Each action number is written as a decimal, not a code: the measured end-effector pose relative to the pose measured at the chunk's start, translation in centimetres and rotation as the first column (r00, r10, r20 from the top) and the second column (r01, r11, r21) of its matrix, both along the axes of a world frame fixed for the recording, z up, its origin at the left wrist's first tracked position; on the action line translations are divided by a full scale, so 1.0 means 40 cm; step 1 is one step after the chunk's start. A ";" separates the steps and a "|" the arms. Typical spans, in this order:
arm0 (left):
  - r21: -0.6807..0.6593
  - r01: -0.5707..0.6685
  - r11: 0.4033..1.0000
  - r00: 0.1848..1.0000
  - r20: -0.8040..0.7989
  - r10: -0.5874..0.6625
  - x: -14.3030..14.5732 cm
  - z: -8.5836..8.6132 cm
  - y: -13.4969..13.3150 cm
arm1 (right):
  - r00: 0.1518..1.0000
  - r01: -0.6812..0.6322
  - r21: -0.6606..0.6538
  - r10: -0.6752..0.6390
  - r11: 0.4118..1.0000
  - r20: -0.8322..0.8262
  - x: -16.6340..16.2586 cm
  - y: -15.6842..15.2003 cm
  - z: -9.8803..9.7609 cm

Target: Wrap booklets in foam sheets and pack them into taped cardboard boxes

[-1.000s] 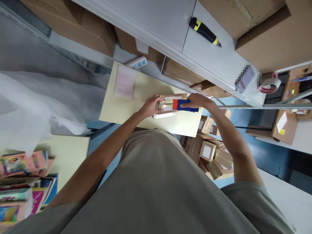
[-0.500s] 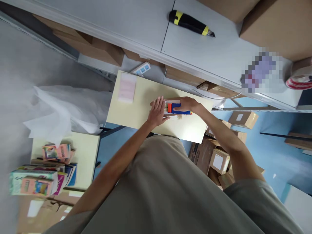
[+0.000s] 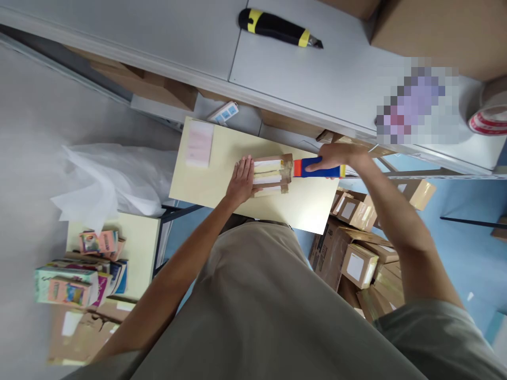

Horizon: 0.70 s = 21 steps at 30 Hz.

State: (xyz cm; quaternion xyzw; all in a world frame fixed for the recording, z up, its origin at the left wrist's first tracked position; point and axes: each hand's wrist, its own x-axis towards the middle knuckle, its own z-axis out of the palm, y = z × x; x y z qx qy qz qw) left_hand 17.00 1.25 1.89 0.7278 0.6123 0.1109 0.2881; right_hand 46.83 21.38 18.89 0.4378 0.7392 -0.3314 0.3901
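Right fingers (image 3: 316, 167) around blue tool (image 3: 331, 171)

Deep blue colours the tool (image 3: 324, 171) I see, with orange-red at one end and yellow at the other. The box (image 3: 271, 173) is brown, striped white and yellowish. The tabletop (image 3: 222, 174) is pale cream; the blurry packet (image 3: 199, 143) looks pinkish, perhaps white-edged. The cutter (image 3: 279, 28) is black, banded yellow; the shirt (image 3: 245, 306), grey-green.
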 end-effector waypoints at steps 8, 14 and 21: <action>-0.013 0.046 0.999 0.998 -0.036 -0.046 -0.020 0.005 0.001 | 0.996 0.005 0.276 -0.029 0.961 0.082 0.009 -0.085 -0.018; -0.069 0.104 0.992 0.994 -0.026 -0.106 -0.103 0.027 -0.020 | 0.997 0.062 0.124 -0.067 0.990 0.036 0.003 -0.153 -0.079; -0.106 0.116 0.988 0.993 -0.003 -0.117 -0.129 0.030 -0.029 | 0.987 0.155 0.173 -0.161 0.973 0.022 -0.065 -0.252 -0.162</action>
